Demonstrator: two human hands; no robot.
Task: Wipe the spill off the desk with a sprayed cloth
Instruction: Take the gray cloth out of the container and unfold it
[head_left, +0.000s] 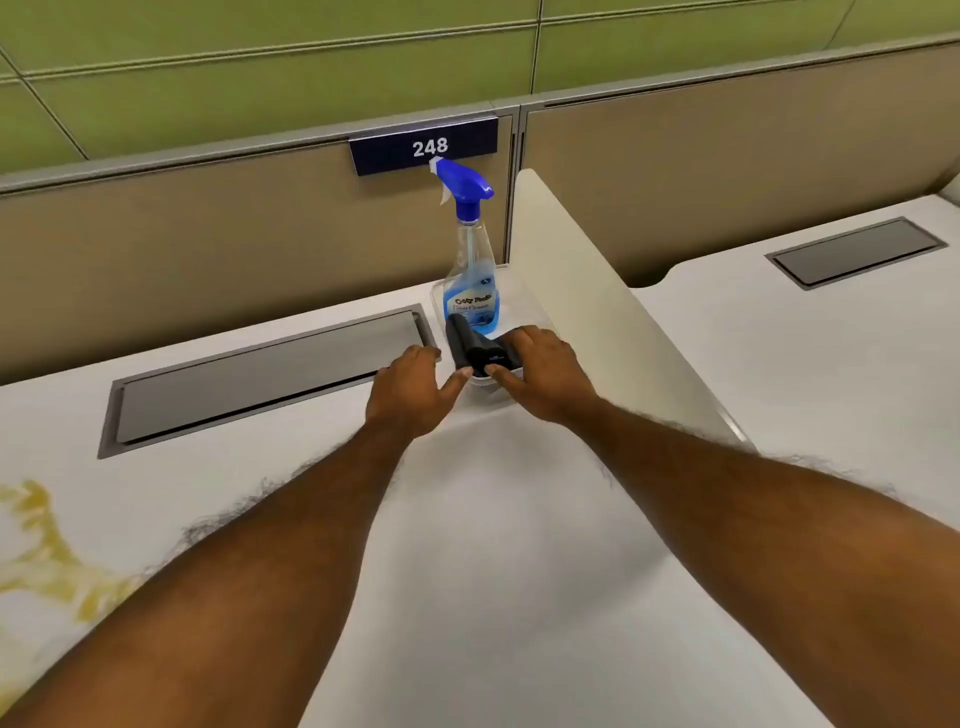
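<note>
- On the far side of the desk (519, 519), the cloth (470, 348) lies in a tray (514, 306), between both hands, pointing far to near.
- Left hand (415, 384) is spread, holding nothing; right hand (537, 374) curls beside the cloth, grip unclear.
- The spill (47, 545) waits near left.

arms: both extended forward | left hand (410, 387): palm down | right hand (540, 374): palm down
</note>
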